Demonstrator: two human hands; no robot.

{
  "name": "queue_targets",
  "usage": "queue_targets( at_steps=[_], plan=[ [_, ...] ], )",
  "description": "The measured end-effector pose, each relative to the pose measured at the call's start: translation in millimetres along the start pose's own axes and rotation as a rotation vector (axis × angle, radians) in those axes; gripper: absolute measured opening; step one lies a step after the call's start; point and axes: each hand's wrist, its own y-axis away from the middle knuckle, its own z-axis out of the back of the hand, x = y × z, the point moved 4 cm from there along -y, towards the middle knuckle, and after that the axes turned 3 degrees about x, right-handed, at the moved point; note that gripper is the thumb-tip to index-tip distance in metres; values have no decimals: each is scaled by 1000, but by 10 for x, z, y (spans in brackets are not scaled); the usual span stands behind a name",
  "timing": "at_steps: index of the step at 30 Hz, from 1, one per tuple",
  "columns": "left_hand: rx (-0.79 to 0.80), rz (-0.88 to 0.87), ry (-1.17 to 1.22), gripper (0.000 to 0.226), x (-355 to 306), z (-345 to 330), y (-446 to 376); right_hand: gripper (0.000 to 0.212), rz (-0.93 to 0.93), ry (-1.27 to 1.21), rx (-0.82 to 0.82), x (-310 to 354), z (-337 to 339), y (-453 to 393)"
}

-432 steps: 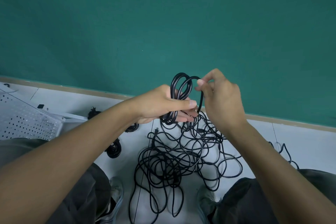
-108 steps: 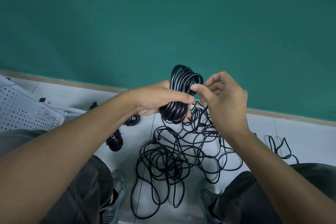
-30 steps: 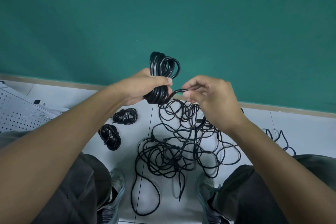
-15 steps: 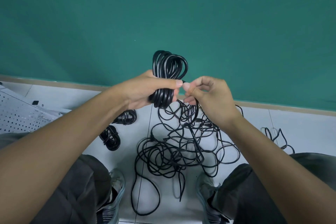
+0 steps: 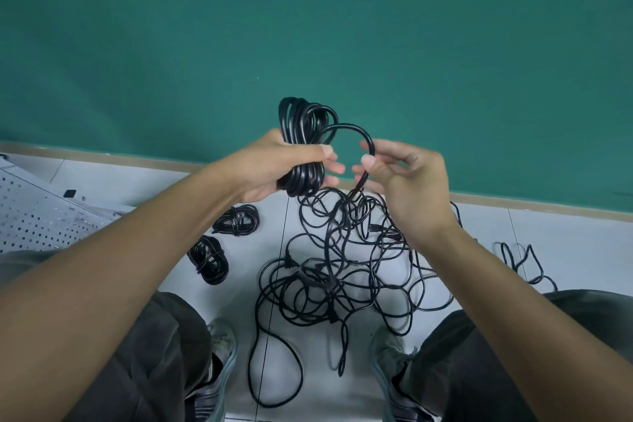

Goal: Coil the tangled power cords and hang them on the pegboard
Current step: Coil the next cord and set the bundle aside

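Left hand point(image 5: 274, 164) gripped black coiled cord point(image 5: 303, 144) before green wall | right hand point(image 5: 407, 178) pinched its loose strand point(image 5: 356, 134) | tangled cords point(image 5: 335, 271) lay on floor between feet

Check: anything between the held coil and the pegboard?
Nothing visible blocks it. The coil in the left hand is tethered by cord through the right hand to the tangle. The pegboard lies at far left.

The person is wearing dark grey-olive trousers point(image 5: 144, 353) and going bare-armed, no sleeves showing. Grey, worn sneakers point(image 5: 219, 363) with dark openings are covering both feet.
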Motion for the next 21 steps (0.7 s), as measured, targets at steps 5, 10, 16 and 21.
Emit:
queue_targets(
  at_steps=[5,10,16,21],
  plan=[
    [58,-29,-49,23,105,-166,-14,23,52,18,-40,160,-19,-54],
    [81,-94,-59,19,74,-223,20,14,38,27,-102,160,60,-108],
    [98,-98,85,19,89,-311,57,15,283,470,-121,199,-16,-85],
    [41,-122,166,21,88,-291,28,27,412,694,-49,152,-114,-90]
  ],
)
